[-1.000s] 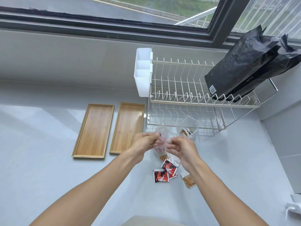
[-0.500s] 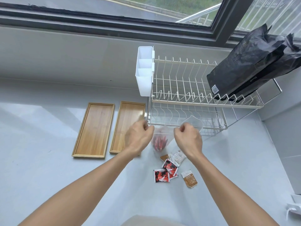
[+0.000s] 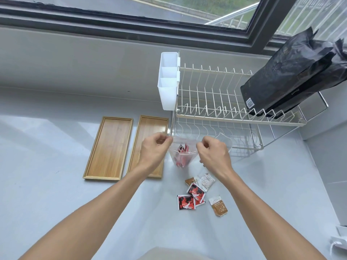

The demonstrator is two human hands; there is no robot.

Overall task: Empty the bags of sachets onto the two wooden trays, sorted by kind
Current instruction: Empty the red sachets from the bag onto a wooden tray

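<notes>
clear bag (image 3: 183, 155) (red sachets inside) | between hands | left hand (image 3: 155, 148), right hand (image 3: 213, 152) pinching its rim

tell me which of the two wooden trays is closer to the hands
The right-hand tray, the one next to the dish rack. The left hand overlaps its near right corner, while the other tray lies further left, untouched.

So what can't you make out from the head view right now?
- Sachet count in the clear bag: overlapping, blurred plastic.
- Second clear bag: the right hand covers most of it.
- Right tray: near end behind the left hand.
- Loose sachets: print too small.
</notes>
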